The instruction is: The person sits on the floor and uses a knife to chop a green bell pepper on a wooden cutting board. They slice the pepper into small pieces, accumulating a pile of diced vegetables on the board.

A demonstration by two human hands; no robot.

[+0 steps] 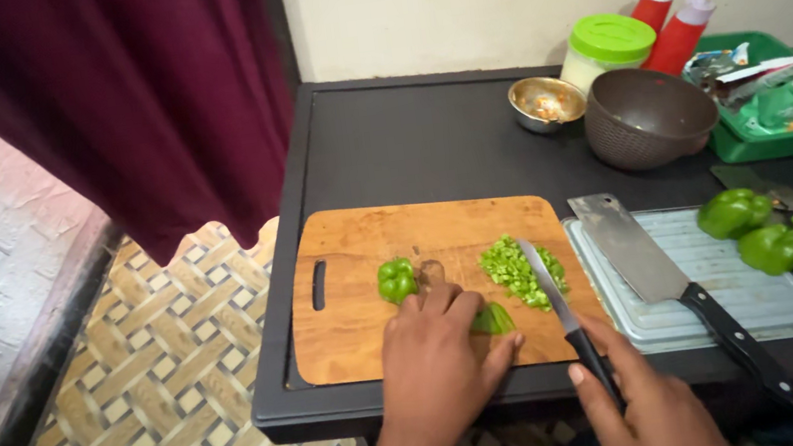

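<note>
With the left hand (pixel 438 354) pinning a pepper strip (pixel 492 319) beside the board's (pixel 359 328) diced pile (pixel 520 270), the right hand's (pixel 641 405) grip tight on the knife (pixel 557 299), a slip could nick fingertips.

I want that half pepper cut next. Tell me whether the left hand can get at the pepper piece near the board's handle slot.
Probably yes. The left hand holds down a pepper strip, and the pepper piece lies just beyond its fingertips on the cutting board, with nothing between. The knife is off to the other side.

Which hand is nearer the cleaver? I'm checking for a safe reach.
Right. The right hand, gripping a knife, sits just left of the cleaver; the left hand is farther left on the cutting board.
</note>
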